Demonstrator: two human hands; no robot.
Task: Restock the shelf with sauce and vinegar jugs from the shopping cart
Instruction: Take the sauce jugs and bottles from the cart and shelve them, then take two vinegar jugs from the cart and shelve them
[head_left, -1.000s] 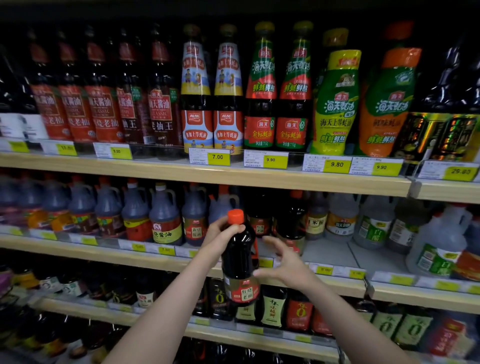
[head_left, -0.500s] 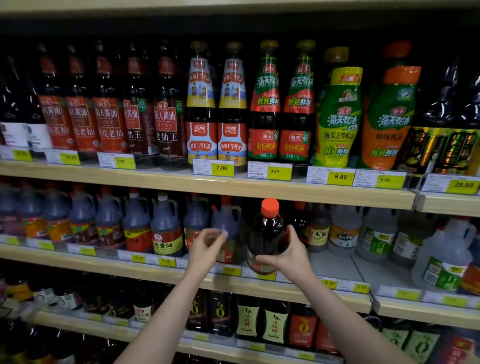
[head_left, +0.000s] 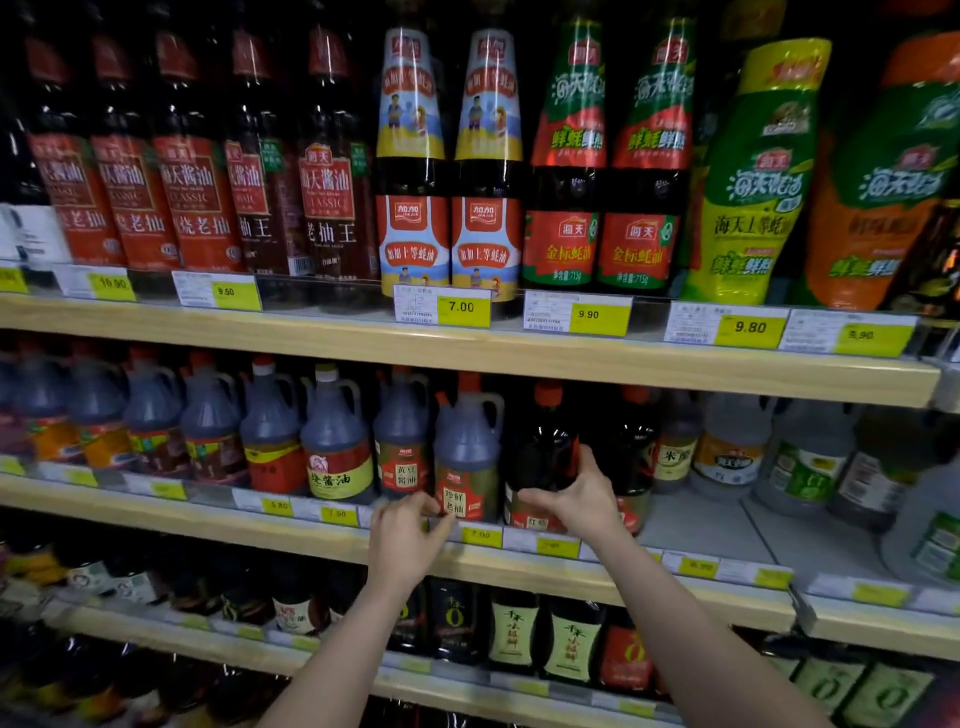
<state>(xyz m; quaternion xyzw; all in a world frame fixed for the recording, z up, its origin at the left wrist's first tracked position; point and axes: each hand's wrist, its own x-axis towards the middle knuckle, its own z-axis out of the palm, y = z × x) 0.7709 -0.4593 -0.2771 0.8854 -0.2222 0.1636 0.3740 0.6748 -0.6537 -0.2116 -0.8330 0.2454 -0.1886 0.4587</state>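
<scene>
A dark sauce bottle (head_left: 540, 452) with an orange cap stands on the middle shelf (head_left: 696, 525), at its front edge. My right hand (head_left: 576, 493) is wrapped around its lower body from the right. To its left stands a grey-shouldered sauce jug (head_left: 467, 457) with a red label. My left hand (head_left: 410, 538) is below that jug, its fingertips touching the label's lower left corner, holding nothing. A second dark bottle (head_left: 631, 457) stands right behind my right hand.
A row of handled jugs (head_left: 270, 426) fills the middle shelf to the left; pale vinegar jugs (head_left: 800, 457) stand to the right, with bare shelf in front of them. Tall sauce bottles (head_left: 488, 171) line the top shelf. Small dark bottles (head_left: 566, 639) fill the shelf below.
The bottle went from mid-air in front of the shelves up onto the middle shelf. My left hand let go of its neck and dropped to the neighbouring jug. The camera moved closer.
</scene>
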